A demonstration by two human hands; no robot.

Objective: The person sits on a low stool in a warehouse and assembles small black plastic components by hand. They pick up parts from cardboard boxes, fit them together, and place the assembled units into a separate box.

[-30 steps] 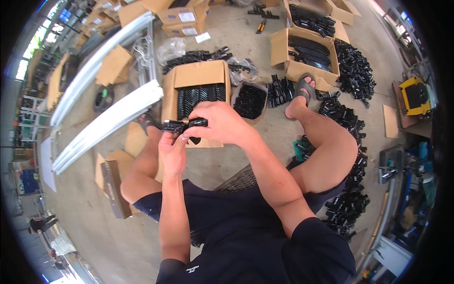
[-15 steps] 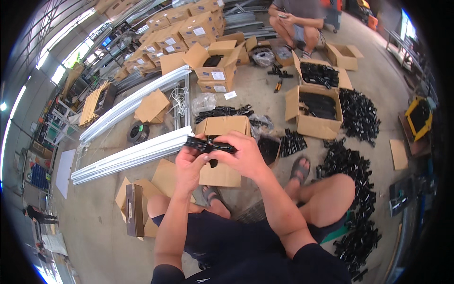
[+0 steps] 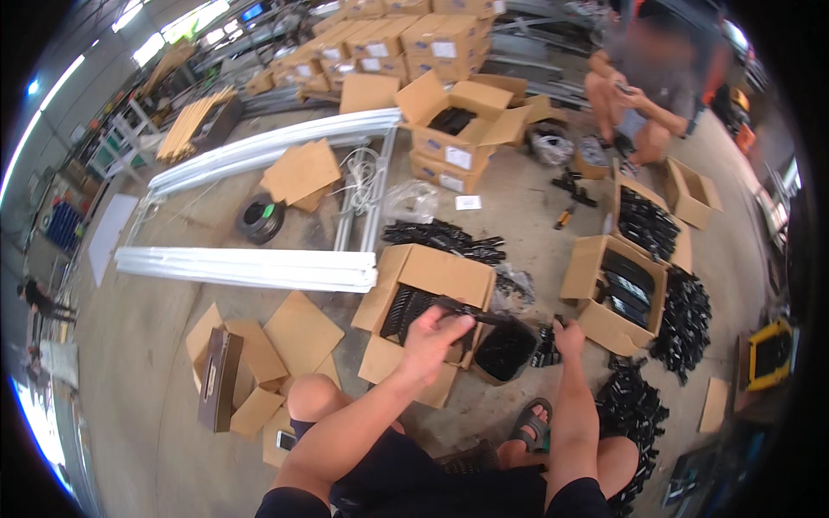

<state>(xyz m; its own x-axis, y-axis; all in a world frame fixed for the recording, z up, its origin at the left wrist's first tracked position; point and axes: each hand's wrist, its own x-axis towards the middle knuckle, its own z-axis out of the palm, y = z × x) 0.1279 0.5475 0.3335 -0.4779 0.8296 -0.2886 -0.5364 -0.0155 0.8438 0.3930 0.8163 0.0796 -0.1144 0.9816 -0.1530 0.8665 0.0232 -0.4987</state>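
Your left hand grips a long black part over the open cardboard box; your right hand seems closed on small black pieces. Held one-handed, the part could snag the box flap.

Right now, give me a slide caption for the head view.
Seated worker's left hand holds a black strip over an open cardboard box; right hand reaches toward black parts.

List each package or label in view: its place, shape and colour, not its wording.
Open brown carton, under the left hand: black parts inside.
Brown carton, right: black parts.
Stacked cartons, centre back: white labels.
White label, on the floor.
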